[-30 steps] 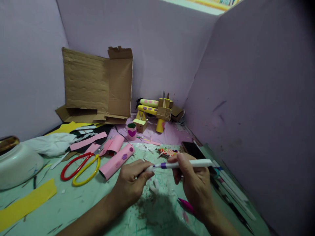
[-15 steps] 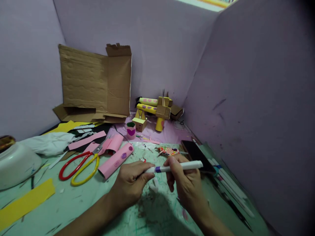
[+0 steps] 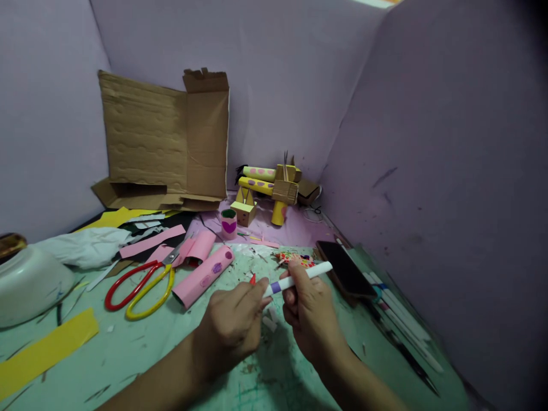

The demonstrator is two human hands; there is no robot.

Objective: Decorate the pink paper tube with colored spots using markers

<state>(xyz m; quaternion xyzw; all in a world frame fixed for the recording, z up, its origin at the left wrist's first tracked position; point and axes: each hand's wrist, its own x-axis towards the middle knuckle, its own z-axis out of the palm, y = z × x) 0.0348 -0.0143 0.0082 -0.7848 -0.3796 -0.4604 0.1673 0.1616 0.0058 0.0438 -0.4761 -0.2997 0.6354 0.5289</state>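
A white marker pen (image 3: 295, 279) with a purple band is held between both hands above the table. My right hand (image 3: 312, 311) pinches its barrel, thumb on top, with the white end pointing up and to the right. My left hand (image 3: 233, 319) is closed around the other end, whose tip is hidden by the fingers. A pink paper tube (image 3: 203, 277) with purple spots lies just beyond my left hand. Left of the tube rest scissors (image 3: 152, 285) with one red and one yellow handle. A small red tip (image 3: 253, 278) shows behind my left fingers.
A dark phone (image 3: 345, 268) and several white markers (image 3: 406, 325) lie at the right by the wall. Far back are a yellow cardboard figure (image 3: 280, 191), a small pink cup (image 3: 229, 225) and an opened cardboard box (image 3: 162, 142). A white bowl (image 3: 29, 288) stands left.
My left hand has rolled over and wrapped round the pen's end. The pen has tilted, its white end higher and further left. My right hand has shifted slightly left. The view has tipped down slightly.
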